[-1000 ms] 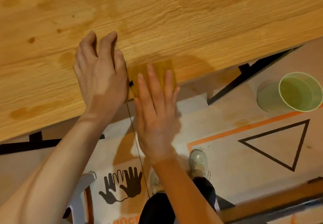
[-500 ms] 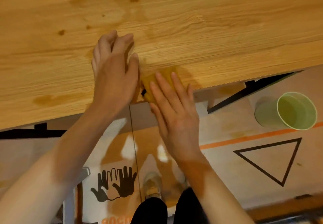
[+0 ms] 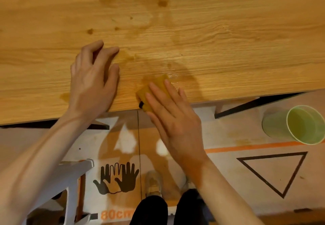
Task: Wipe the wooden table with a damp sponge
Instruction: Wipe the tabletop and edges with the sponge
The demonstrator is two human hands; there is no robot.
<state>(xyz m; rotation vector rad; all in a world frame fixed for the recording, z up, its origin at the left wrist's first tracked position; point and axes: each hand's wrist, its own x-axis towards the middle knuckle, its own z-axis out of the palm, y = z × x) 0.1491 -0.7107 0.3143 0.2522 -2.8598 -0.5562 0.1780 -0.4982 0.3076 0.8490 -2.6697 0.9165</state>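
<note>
The wooden table [image 3: 211, 31] fills the upper half of the view, its pale oak grain running left to right and its near edge slanting across the middle. Darker damp blotches and streaks mark the top, with a glossy wet film just beyond the sponge. Below the edge lies a floor mat [image 3: 228, 180] of beige sheet printed with an orange line, a black outlined triangle [image 3: 274, 172], a black pictogram of two overlapping hands [image 3: 117, 179], and orange lettering that reads "80cm", its end hidden by the person's dark trouser leg. A black metal table brace [image 3: 246, 104] shows under the edge at the right.

A grey-white stool frame [image 3: 72, 180] stands at the lower left. A pale green cup [image 3: 302, 126] lies tipped on its side on the mat at the right, mouth toward the camera. A light-coloured shoe [image 3: 153, 184] shows between the forearms.

The left hand [image 3: 93, 80] rests on the tabletop near the edge, fingers loosely bent and spread, holding nothing. The right hand [image 3: 173, 117] lies flat with straight fingers pressing down on the yellow sponge [image 3: 153, 87], gripping nothing. The sponge sits at the table's near edge, its near corner just over the lip, a small dark patch on its side, apart from the left hand.
</note>
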